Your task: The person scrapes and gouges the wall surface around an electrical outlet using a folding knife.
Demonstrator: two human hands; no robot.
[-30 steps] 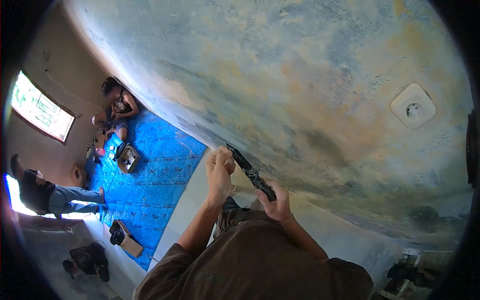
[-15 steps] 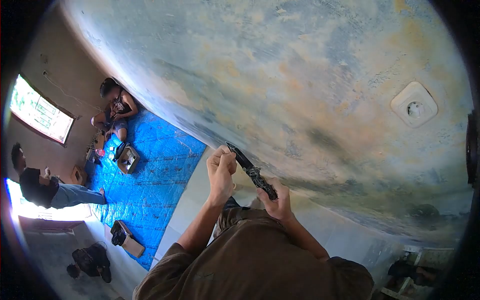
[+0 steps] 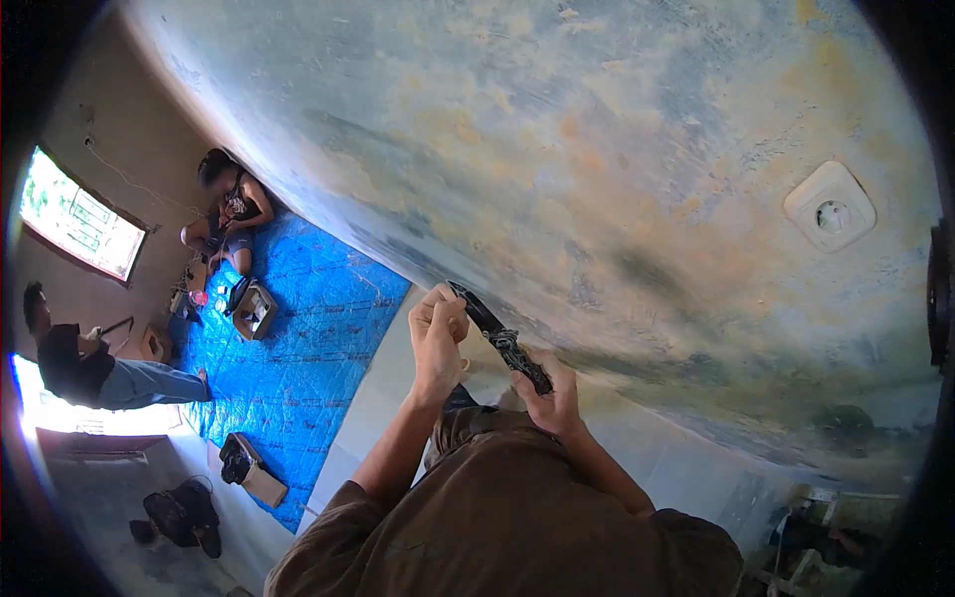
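Note:
A black knife with a dark, pale-patterned handle slants between my two hands, its pointed end at the upper left. My right hand is closed around the handle at the lower end. At the pointed end, my left hand is closed with its fingers curled against the blade; the exact contact of the fingertips is partly hidden. Both hands are in front of my brown shirt, near the stained wall.
A white wall socket is at the right. On the blue tarp are an open box and a carton. One person sits by the wall; another person stands near the bright opening. A black bag is at lower left.
My hands and the knife hold nearly the same pose, with only a slight shift. The standing person now has a dark, thin object showing at the hands.

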